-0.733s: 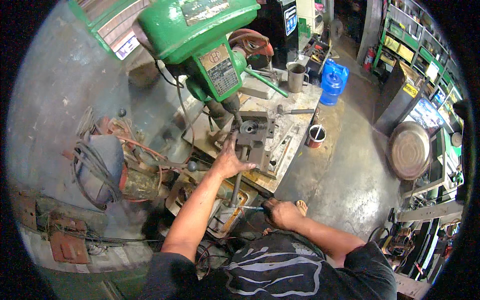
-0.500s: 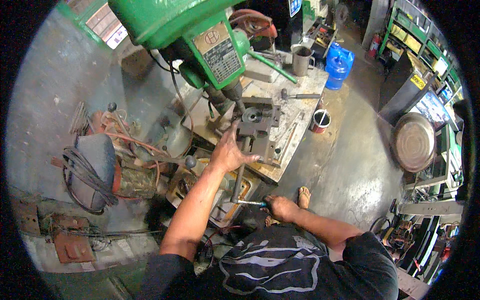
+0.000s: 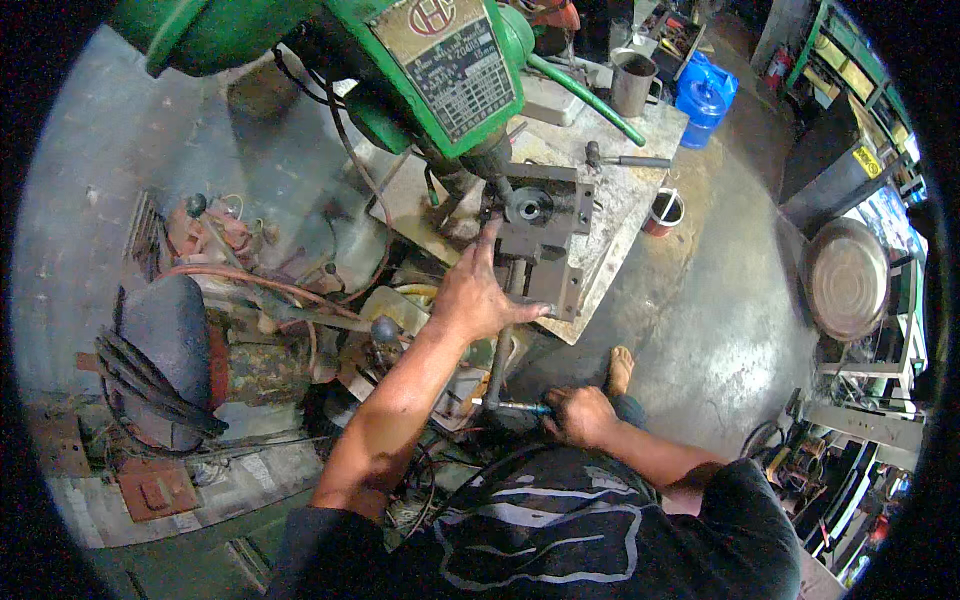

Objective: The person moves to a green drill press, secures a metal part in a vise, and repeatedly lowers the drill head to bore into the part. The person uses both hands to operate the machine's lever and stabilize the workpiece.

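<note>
A drill-press vise (image 3: 548,243) sits on the worktable beneath the green drill press (image 3: 445,75). Between its jaws is a round metal part with a central hole (image 3: 528,208), close to the drill chuck (image 3: 485,165). My left hand (image 3: 474,297) is spread over the vise's near end, thumb reaching right and fingers forward against its left side. From that end a screw rod (image 3: 498,360) runs toward me, ending at a crank handle (image 3: 515,406). My right hand (image 3: 582,415) is closed round the handle's blue-green grip.
On the table (image 3: 655,135) lie a hammer (image 3: 630,160) and a metal mug (image 3: 632,85). A blue water jug (image 3: 703,105) and small bucket (image 3: 665,208) stand beyond its right edge. At left is a motor-like machine (image 3: 265,375). A round metal tray (image 3: 848,278) leans at right.
The view has shifted, so the drill press and vise appear farther right and the press larger. Both hands keep their places on the vise and the crank handle.
</note>
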`<move>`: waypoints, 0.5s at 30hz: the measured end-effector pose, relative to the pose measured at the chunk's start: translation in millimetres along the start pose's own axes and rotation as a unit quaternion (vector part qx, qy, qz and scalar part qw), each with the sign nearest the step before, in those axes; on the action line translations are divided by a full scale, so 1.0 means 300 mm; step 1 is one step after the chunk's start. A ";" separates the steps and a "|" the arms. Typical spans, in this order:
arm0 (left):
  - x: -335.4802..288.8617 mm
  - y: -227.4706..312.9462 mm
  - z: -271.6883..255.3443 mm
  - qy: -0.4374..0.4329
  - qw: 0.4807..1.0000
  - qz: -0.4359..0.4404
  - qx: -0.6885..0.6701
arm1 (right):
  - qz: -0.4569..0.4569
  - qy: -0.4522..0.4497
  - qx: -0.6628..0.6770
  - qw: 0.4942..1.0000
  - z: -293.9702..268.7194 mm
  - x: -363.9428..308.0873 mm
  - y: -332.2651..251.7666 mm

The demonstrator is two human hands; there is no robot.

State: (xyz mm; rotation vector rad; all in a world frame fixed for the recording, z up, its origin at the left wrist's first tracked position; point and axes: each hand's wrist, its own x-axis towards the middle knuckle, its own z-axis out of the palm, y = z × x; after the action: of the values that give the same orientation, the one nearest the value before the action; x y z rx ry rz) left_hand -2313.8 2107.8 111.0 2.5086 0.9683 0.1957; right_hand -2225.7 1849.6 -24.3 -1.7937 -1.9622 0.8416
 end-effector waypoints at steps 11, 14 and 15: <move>0.001 0.031 -0.016 -0.006 1.000 -0.021 -0.009 | -0.113 0.118 0.137 0.977 0.270 0.161 0.126; -0.001 0.032 -0.019 -0.003 1.000 -0.017 0.002 | -0.117 0.113 0.132 0.978 0.299 0.204 0.122; -0.002 0.031 -0.020 -0.007 1.000 -0.017 -0.005 | -0.099 0.088 0.122 0.984 0.300 0.216 0.119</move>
State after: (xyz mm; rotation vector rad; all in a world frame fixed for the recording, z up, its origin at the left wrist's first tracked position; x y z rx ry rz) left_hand -2310.3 2103.4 120.4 2.4786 1.0013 0.1718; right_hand -2262.6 1896.9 -124.2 -1.4551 -1.8013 0.7894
